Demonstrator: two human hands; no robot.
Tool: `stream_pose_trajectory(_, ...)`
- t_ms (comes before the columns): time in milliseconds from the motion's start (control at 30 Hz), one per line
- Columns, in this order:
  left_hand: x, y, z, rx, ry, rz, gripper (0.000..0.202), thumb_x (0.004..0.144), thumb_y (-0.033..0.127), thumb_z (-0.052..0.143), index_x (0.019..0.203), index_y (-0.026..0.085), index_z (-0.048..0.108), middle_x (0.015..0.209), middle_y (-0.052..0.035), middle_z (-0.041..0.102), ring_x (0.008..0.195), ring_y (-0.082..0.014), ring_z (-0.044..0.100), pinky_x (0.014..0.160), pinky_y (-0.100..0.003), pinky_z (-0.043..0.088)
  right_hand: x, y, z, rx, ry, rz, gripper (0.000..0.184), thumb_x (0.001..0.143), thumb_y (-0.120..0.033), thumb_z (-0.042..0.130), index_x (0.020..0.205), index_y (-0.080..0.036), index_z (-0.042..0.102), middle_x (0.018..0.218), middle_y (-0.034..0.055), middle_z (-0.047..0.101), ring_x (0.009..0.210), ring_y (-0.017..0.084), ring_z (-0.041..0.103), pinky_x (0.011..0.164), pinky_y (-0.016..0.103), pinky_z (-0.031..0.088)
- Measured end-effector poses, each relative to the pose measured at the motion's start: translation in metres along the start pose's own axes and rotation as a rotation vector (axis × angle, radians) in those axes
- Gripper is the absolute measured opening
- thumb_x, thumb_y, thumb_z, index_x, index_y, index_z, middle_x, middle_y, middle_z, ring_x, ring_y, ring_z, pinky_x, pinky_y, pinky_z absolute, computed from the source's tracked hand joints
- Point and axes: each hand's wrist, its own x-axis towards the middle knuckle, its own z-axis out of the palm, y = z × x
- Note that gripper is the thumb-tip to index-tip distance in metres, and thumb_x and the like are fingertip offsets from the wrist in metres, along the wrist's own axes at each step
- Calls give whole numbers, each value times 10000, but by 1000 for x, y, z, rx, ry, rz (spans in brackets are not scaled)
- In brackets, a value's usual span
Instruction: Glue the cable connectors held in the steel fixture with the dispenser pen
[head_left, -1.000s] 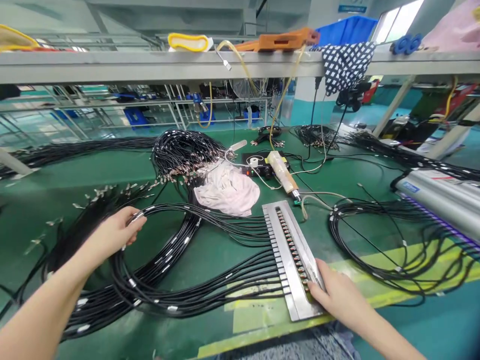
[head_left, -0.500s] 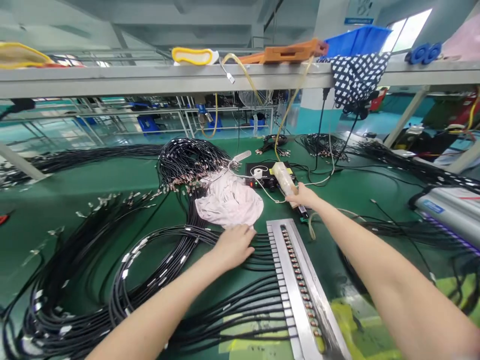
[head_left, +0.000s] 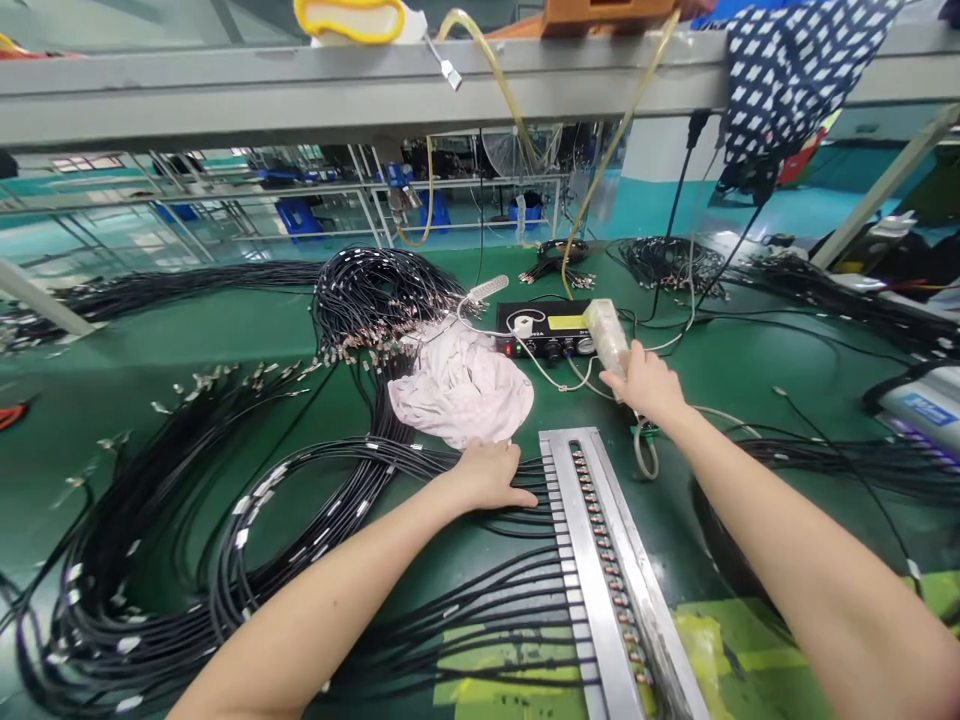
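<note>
My right hand (head_left: 651, 385) is closed round the lower part of a whitish, tape-wrapped dispensing syringe (head_left: 606, 328); its tip is hidden behind my fingers. Behind it sits a black dispenser box (head_left: 556, 338) with a red light and a gauge. My left hand (head_left: 489, 475) lies palm down on black cables, thumb stretched toward a slotted metal fixture (head_left: 596, 560). Its fingertips are at the near edge of a pale pink cloth (head_left: 469, 385). Cable ends sit in the fixture's slots, with coppery tips in a row along its central channel.
Coiled black cables (head_left: 255, 560) fill the left side, with another bundle (head_left: 375, 295) behind. Overhead runs a grey shelf beam (head_left: 262, 95), with a checked cloth (head_left: 795, 85) hanging from it. At right is a silver device (head_left: 926, 405). Yellow-green tape (head_left: 750, 640) covers the near tabletop.
My right hand has moved the syringe rightward, away from the dispenser box. The left hand has slid slightly toward the fixture, thumb spread further. The view has tilted down.
</note>
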Motion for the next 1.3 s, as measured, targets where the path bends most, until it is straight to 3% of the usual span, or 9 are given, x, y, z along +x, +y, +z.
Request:
stream_pose_trajectory(100, 14, -4, -9, -26, -134, 24, 515, 676, 623, 616, 880, 150, 612, 930, -102, 675, 852, -274, 621, 783, -364, 424, -59, -8, -19, 72, -19, -248, 587, 857, -400, 444, 1364, -154, 281, 1300, 163, 478, 1200, 281, 452, 967, 389, 370)
stream_pose_trajectory(200, 21, -5, -13, -51, -196, 26, 445, 639, 589, 653, 768, 165, 622, 872, -84, 686, 805, -245, 632, 656, -284, 423, -150, -2, -23, 242, -389, -723, 410, 805, -353, 527, 1186, -202, 517, 1152, 103, 588, 1054, 247, 542, 923, 390, 426)
stream_pose_trajectory(267, 19, -3, -12, -71, -195, 19, 430, 656, 579, 637, 774, 166, 622, 874, -79, 684, 797, -232, 631, 608, -263, 408, -207, 8, -13, 238, -523, -780, 352, 661, -349, 687, 963, -191, 600, 1015, 91, 610, 936, 259, 564, 860, 424, 465)
stream_pose_trajectory(500, 4, 0, -3, -114, -98, -12, 387, 771, 530, 544, 862, 159, 602, 923, -72, 663, 843, -217, 624, 628, -253, 404, -271, 31, 14, 144, -226, -928, 196, 685, -257, 689, 861, -191, 633, 1029, 112, 642, 1081, 320, 539, 1018, 544, 353)
stream_pose_trajectory(600, 2, 1, -3, -116, -79, -18, 386, 764, 533, 560, 848, 159, 602, 915, -74, 665, 849, -224, 628, 631, -257, 412, -252, 28, -30, 160, -260, -1005, 193, 769, -234, 596, 953, -275, 639, 965, 45, 668, 982, 244, 599, 1001, 444, 412)
stream_pose_trajectory(667, 3, 2, -3, -115, -63, -16, 394, 761, 540, 565, 860, 161, 603, 923, -78, 666, 863, -232, 632, 639, -264, 421, -225, 20, -71, 209, -14, -951, 200, 818, -306, 540, 991, -298, 638, 992, 55, 664, 964, 255, 603, 948, 437, 444)
stream_pose_trajectory(833, 6, 0, -1, -106, -26, -11, 446, 726, 568, 597, 880, 150, 622, 939, -116, 672, 884, -273, 637, 669, -301, 451, -86, -40, -139, 137, 279, -557, 453, 876, -570, 304, 1062, -295, 612, 1051, 44, 637, 977, 275, 591, 888, 441, 462)
stream_pose_trajectory(1033, 11, -8, 5, -133, -14, 17, 540, 657, 662, 610, 903, 182, 641, 931, -89, 692, 867, -267, 649, 667, -303, 476, 82, -100, -88, -59, 208, -459, 353, 905, -377, 463, 1166, -148, 533, 1182, 89, 554, 1072, 234, 544, 896, 452, 456)
stream_pose_trajectory(1300, 19, -13, 23, -228, 53, 3, 594, 612, 731, 587, 882, 204, 638, 904, -80, 700, 867, -295, 653, 755, -373, 487, 137, -100, 2, -223, 99, -390, 336, 874, -343, 536, 1155, -159, 532, 1182, 87, 548, 1033, 211, 556, 868, 440, 479)
